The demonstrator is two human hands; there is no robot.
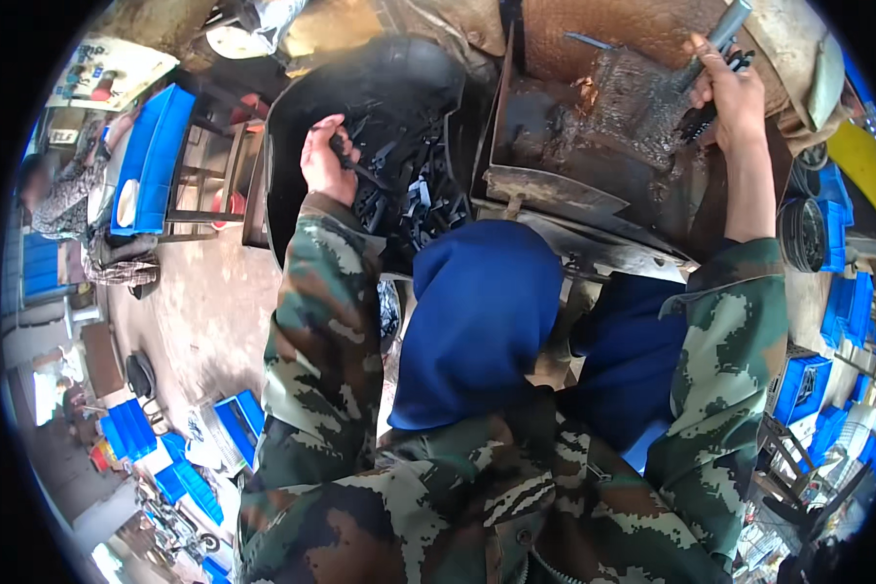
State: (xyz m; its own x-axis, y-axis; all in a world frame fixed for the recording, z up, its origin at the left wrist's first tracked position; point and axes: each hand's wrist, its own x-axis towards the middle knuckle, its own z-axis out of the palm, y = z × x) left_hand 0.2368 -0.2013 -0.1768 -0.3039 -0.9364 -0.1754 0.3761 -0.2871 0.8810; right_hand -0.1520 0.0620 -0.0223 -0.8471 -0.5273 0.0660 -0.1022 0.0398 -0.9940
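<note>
My left hand (329,164) is over a black tub (360,73) at the left, its fingers curled round a small dark metal piece (343,153). Many loose dark metal parts (420,195) lie inside that tub, below the hand. At the upper right, my right hand (735,102) is closed round a grey rod-like handle (729,23). Dark pieces show beside its fingers, too blurred to name. Next to this hand, a grey, wet-looking rough block (633,107) lies in a rusty metal tray (545,185).
A thin blue stick (589,41) lies behind the block. Another person (68,209) sits at the far left beside a blue bin (151,161). Blue crates (803,384) stand at the right, and more bins (131,428) at the lower left. My knees (482,321) are below the tray.
</note>
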